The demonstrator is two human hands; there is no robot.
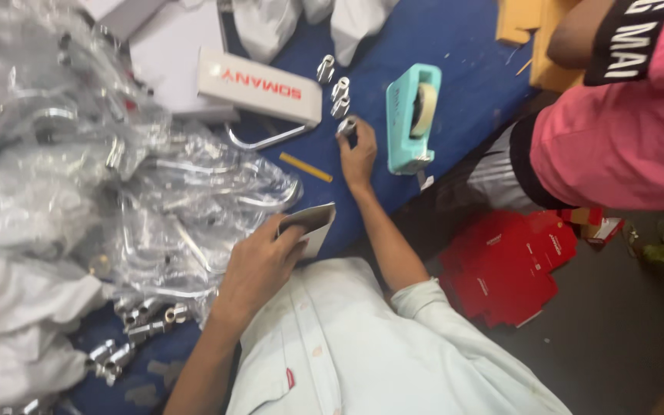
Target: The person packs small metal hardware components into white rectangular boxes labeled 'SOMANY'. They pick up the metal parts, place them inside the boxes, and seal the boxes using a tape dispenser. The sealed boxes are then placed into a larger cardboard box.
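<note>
My left hand (259,265) grips a small open grey-and-white carton (313,224) just above my chest. Farther out on the blue table cover (439,38), my right hand (359,157) pinches a short chrome fitting (346,127) between its fingertips. Three similar chrome fittings (338,88) stand just beyond it. A teal tape dispenser (413,115) stands right beside my right hand.
Plastic-wrapped chrome taps (117,192) are heaped on the left, with loose fittings (136,330) near the edge. A long white box (259,86), a bent chrome pipe (267,142) and a yellow strip (305,167) lie nearby. A person in pink (616,146) sits right; red flat cartons (509,265) are on the floor.
</note>
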